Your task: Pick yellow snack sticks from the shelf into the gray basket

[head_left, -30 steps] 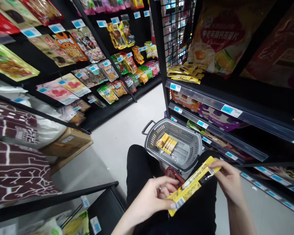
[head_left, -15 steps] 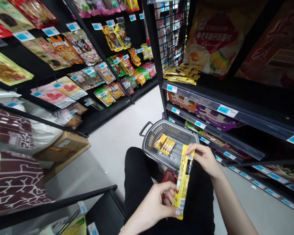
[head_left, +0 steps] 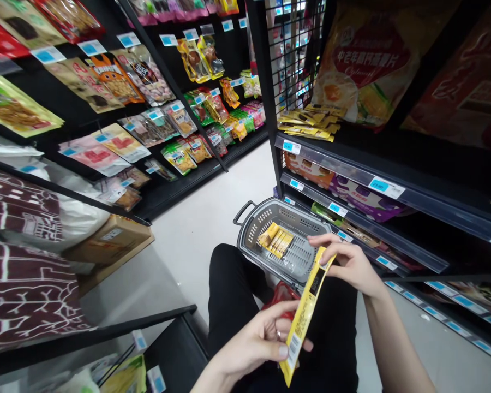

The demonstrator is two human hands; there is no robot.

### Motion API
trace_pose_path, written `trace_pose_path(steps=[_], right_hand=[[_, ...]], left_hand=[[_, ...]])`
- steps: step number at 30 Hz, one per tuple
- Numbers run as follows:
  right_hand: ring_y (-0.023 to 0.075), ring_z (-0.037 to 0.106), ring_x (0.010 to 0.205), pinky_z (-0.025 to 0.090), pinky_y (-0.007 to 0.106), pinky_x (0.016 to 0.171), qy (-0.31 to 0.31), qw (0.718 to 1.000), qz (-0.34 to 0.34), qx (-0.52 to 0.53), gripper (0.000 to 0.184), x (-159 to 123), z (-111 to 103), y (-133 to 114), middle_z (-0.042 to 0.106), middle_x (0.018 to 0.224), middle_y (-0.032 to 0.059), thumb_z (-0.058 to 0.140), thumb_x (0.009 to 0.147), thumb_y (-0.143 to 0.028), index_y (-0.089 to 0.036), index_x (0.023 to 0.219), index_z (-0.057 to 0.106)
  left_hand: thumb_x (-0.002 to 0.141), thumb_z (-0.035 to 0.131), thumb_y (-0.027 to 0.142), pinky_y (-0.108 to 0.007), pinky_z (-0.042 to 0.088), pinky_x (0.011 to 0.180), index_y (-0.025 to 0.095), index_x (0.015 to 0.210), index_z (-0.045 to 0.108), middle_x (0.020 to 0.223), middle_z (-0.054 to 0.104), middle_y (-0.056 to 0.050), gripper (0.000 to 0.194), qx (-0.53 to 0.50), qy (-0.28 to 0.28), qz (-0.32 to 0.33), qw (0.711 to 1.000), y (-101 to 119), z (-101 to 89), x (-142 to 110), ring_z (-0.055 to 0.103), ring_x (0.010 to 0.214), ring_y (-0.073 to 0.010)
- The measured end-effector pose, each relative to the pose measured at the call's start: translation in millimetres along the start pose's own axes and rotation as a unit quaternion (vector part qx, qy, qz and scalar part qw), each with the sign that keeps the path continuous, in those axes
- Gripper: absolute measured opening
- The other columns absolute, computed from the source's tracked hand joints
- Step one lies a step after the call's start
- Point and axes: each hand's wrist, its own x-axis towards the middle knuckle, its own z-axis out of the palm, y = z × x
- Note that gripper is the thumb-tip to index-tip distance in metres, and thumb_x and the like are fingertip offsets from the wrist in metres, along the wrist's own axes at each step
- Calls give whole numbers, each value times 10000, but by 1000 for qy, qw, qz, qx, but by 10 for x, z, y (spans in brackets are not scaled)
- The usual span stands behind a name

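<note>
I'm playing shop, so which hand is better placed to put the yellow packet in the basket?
Probably the right hand: it holds the packet by the end nearer the basket; the left hand pinches the other end.

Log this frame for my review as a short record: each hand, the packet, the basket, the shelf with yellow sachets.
Left hand: holds lower end of yellow packet
Right hand: holds its upper end
Packet: long, narrow, slanted, barcode near lower end
Basket: gray, yellow-wrapped goods inside
Shelf: piled yellow sachets beside a large bag
</note>
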Motion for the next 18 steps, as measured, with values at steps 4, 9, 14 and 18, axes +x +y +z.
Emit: trace_pose_path(steps=[4, 9, 14, 18], right_hand=[[184, 577, 711, 484, 314, 680, 35, 998, 51, -23, 137, -91, -117, 10, 607, 701, 36, 740, 645, -285, -187, 686, 654], [138, 531, 583, 435, 231, 519, 127, 980, 137, -74, 209, -191, -155, -39, 583, 647, 15, 717, 659, -361, -169, 686, 638], [130, 517, 519, 428, 227, 475, 126, 977, 159, -69, 243, -192, -68, -119, 563, 599, 6, 679, 691, -399, -164, 683, 617], [136, 527, 549, 424, 223, 488, 139, 976, 141, -96, 263, -170, -18, -173, 576, 617, 16, 642, 721, -421, -165, 665, 622]], left_hand=[[643, 740, 305, -282, 513, 605, 186, 1176, 562, 1019, 632, -137, 574, 8, 47, 33, 998, -52, -20, 8, 643, 705, -183], [676, 633, 552, -359, 532, 680, 60, 1081, 627, 902, 666, -192, 637, 61, 81, 91, 991, -12, -36, -34, 653, 800, -269], [682, 686, 405, -339, 543, 643, 65, 1025, 653, 837, 686, -163, 484, 153, 146, 48, 976, 62, 11, -74, 664, 730, -249], [693, 670, 410, -305, 547, 616, 60, 987, 666, 869, 679, -162, 458, 141, 149, 43, 978, 50, 18, -73, 664, 728, -237]])
